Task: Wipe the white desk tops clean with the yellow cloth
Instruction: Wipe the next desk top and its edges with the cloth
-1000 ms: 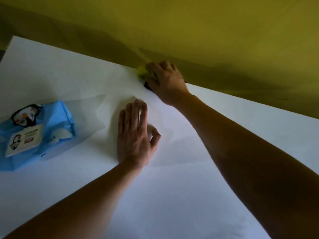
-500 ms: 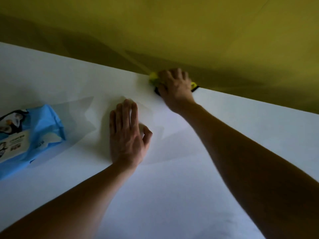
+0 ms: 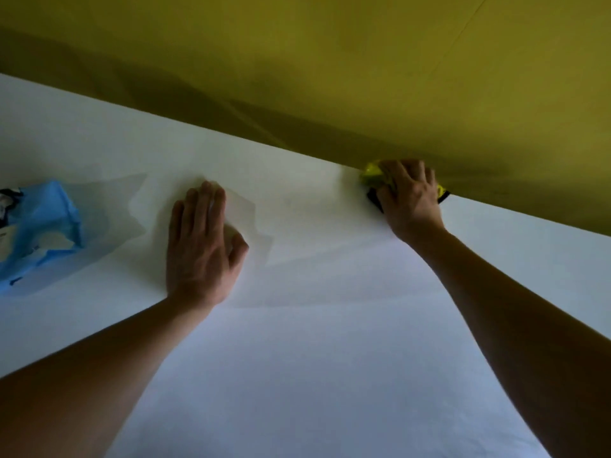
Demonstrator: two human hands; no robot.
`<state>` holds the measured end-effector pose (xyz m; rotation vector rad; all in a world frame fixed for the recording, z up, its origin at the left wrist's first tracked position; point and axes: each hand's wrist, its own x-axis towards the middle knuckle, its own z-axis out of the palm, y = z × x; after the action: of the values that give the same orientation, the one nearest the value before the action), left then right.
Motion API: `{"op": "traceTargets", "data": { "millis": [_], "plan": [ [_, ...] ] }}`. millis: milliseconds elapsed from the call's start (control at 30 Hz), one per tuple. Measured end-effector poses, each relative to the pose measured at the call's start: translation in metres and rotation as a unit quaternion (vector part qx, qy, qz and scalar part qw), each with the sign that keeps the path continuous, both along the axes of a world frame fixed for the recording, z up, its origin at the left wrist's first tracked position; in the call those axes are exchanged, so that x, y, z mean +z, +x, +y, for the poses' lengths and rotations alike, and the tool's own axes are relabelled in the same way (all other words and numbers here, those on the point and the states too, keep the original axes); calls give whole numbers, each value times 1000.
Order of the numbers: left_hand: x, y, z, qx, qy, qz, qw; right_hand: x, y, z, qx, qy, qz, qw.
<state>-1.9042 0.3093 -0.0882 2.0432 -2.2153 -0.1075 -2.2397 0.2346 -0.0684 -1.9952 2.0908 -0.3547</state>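
Observation:
The white desk top (image 3: 314, 358) fills most of the head view. At its far edge, against the yellow partition, my right hand (image 3: 408, 196) lies on top of the bunched yellow cloth (image 3: 372, 175), fingers curled over it and pressing it down. Only the cloth's left end and a dark-trimmed bit at the right show; my hand hides everything else of it. My left hand (image 3: 201, 239) rests flat on the desk to the left, fingers straight and together, palm down, holding nothing.
A blue pack of wet wipes (image 3: 36, 233) lies on the desk at the left edge of view. A yellow partition wall (image 3: 330, 77) rises along the desk's far edge.
My right hand has slid the yellow cloth to the right along the far edge of the desk. My left hand stays flat in place on the desk.

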Motion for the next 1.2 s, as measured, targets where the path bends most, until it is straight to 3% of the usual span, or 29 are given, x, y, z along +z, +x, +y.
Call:
{"op": "traceTargets", "data": {
  "millis": [100,233,333,533,733,833,1067,1200],
  "plan": [
    [-2,-4,0,1,-8,-5,1000,-4,16,-3,-24,-17,6,1000],
    [2,-17,7,15,-33,0,999,-8,88,-21,35,-30,6,999],
    [12,-47,19,-34,-32,18,999,-10,112,-31,61,-32,-10,998],
    [16,-174,64,-129,43,85,987,-7,18,1,36,-27,-29,999],
    [8,-212,73,-130,48,49,989,5,-108,38,-31,-2,-26,999],
    [6,-213,74,-128,50,43,990,2,-96,32,-32,-8,-8,999],
    [5,-209,74,-131,51,51,989,-8,19,-9,67,-11,-9,998],
    [4,-208,74,-134,42,39,989,-7,-19,3,65,-9,-13,998]
  ]
}}
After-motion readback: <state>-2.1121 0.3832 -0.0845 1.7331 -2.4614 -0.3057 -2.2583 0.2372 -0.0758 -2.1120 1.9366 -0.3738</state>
